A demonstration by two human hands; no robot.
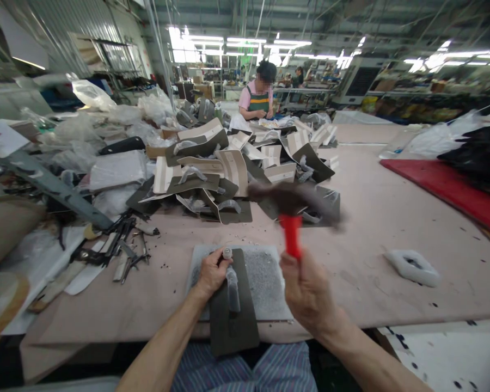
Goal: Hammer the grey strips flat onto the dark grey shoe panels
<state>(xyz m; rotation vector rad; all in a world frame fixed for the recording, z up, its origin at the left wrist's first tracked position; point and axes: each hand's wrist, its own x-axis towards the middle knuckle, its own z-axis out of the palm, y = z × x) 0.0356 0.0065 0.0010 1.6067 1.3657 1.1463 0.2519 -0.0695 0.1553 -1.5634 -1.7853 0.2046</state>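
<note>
My right hand is wrapped round the red handle of a hammer, raised over the right side of the work spot and smeared by motion. With thumb and fingers, my left hand pinches a small round-topped metal punch; its lower end is hidden. Beneath it lies a dark grey-green panel with a plastic-wrapped handle along its middle. The panel rests partly on a worn grey slab and sticks out past the table's front edge.
Similar panels with wrapped handles form a heap ahead. Pliers and other hand tools lie left, near a metal post. A small white plastic tray and a red sheet are right. A co-worker sits beyond the heap.
</note>
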